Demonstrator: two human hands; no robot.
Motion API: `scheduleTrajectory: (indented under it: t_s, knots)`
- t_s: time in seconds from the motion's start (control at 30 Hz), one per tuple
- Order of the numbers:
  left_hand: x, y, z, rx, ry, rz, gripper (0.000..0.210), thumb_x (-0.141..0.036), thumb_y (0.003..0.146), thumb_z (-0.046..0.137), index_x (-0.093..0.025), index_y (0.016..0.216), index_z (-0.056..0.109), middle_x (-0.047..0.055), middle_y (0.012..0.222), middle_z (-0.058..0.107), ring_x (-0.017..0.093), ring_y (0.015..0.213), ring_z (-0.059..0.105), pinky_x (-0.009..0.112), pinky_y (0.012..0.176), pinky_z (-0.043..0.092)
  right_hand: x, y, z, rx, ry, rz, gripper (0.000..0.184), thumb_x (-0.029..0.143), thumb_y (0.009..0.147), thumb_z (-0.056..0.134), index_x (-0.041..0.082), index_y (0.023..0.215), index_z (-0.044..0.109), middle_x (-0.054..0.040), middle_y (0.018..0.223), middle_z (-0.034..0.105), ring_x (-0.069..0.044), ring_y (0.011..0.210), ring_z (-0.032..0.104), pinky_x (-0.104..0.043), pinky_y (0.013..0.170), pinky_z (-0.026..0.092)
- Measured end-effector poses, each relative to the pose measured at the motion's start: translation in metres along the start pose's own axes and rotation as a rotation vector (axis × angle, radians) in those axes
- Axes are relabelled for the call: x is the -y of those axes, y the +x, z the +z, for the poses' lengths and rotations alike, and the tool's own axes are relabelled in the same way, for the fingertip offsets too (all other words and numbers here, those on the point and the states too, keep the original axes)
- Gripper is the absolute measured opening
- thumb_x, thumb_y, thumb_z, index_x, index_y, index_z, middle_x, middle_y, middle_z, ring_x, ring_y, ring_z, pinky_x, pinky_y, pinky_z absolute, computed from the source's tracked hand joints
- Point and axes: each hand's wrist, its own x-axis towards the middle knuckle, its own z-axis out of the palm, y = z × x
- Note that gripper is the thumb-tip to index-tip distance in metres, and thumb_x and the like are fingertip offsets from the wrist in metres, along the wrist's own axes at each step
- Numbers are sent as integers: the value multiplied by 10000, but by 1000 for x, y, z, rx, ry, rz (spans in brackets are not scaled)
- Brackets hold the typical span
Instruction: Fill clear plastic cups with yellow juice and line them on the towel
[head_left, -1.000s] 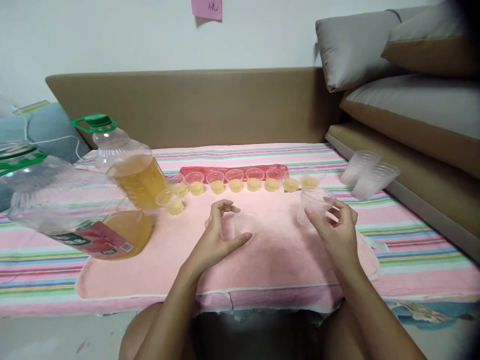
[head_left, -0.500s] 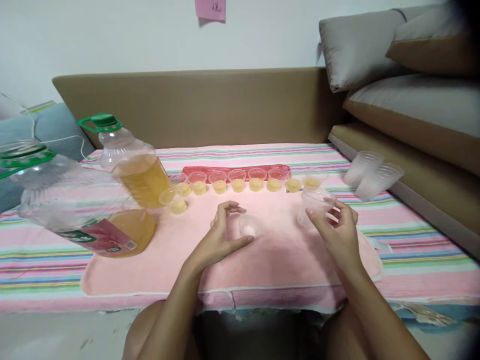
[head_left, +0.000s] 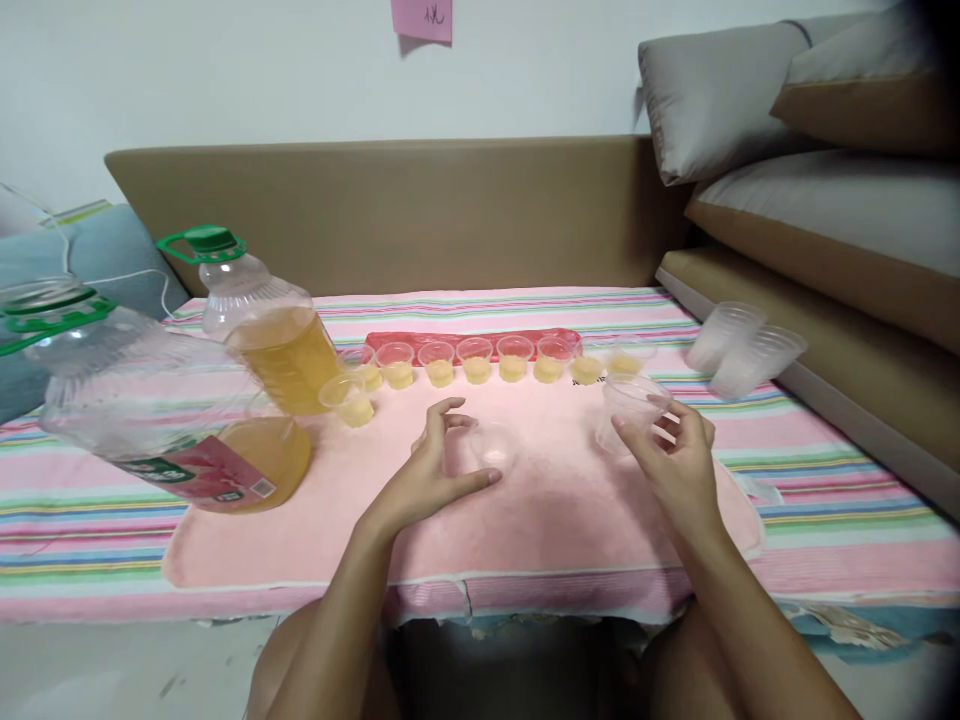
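Pink mat (head_left: 555, 530): clear cup (head_left: 496, 445) at opening of curved left hand (head_left: 431, 472).

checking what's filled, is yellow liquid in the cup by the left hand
No, the cup by the left hand shows no yellow, just pink cloth beneath.

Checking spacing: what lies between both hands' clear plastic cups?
Bare pink cloth mat separates the left cup from the right cup, as the head view shows.

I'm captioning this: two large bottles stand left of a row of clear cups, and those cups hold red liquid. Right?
Not red: the head view shows yellow liquid in the clear cups; the two large bottles do stand left.
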Motion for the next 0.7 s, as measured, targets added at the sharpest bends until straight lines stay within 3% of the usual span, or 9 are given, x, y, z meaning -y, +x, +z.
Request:
scheduleTrajectory:
  t_s: [0.23, 0.7]
  knots:
    - [2, 3, 8, 6, 107, -80, 1106, -437, 686, 954, -269, 1530, 260, 169, 1439, 501, 362, 1423, 481, 614, 1249, 302, -3, 1, 0, 1, 7, -9, 809, 696, 679, 878, 199, 1276, 649, -136, 1414, 428, -351, 1231, 576, -557, 1097, 482]
    - [4, 8, 26, -9, 212, -85, 942, -352, 741, 848, -251, 1510, 314, 152, 1328, 592, 405, 1360, 520, 664, 1177, 340, -2, 1, 0, 9, -13, -3, 831, 741, 676, 850, 211, 1272, 619, -140, 1419, 420, -342, 1190, 590, -561, 1090, 485]
